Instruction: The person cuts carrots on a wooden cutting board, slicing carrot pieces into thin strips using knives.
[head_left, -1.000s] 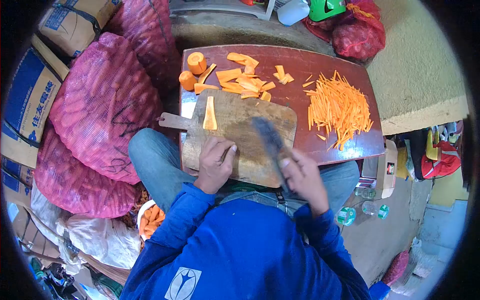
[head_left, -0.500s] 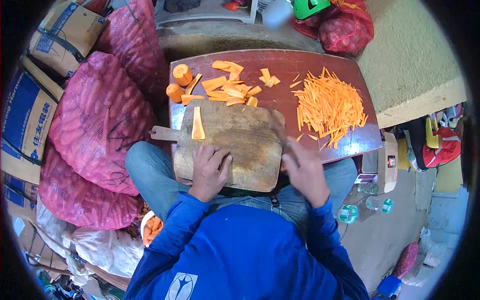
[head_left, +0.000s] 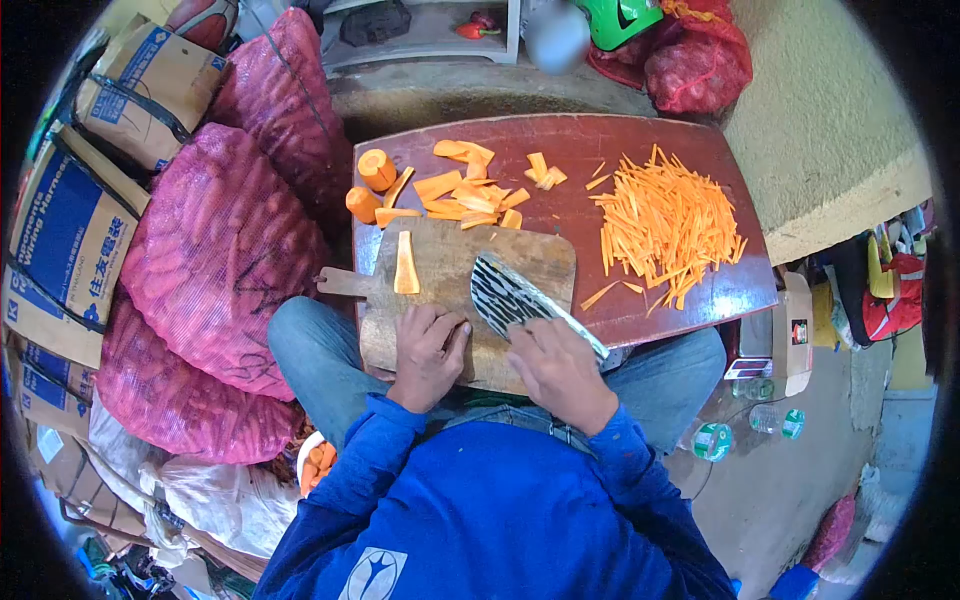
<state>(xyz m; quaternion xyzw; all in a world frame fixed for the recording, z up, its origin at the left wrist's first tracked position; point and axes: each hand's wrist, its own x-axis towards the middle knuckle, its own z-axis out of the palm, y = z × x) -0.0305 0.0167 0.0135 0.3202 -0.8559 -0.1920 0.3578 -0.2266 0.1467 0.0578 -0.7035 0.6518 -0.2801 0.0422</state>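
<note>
My left hand [head_left: 428, 350] rests on the near part of the wooden cutting board [head_left: 440, 260], fingers bent down and thumb a little apart. Just beyond its fingertips lies a flat carrot slice [head_left: 407, 268]; I see nothing held under the palm. My right hand [head_left: 562, 370] is closed around a knife [head_left: 515, 298], whose broad blade has a black-and-white striped pattern and tilts over the board's right half. The handle is mostly covered by the fingers. Beyond the board sit a heap of carrot slices [head_left: 470, 198] and carrot chunks [head_left: 377, 170]. To the right is a pile of carrot strips [head_left: 672, 225].
A low red-brown table [head_left: 560, 135] carries the board and carrots. Pink mesh sacks [head_left: 215, 250] crowd the left beside cardboard boxes [head_left: 70, 250]. Plastic bottles [head_left: 712, 441] stand on the floor at right. A concrete ledge [head_left: 830, 190] borders the far right.
My right hand has swung left from the board's right edge, bringing the knife over the board with its blade now clearly visible. My left hand stays by the carrot slice.
</note>
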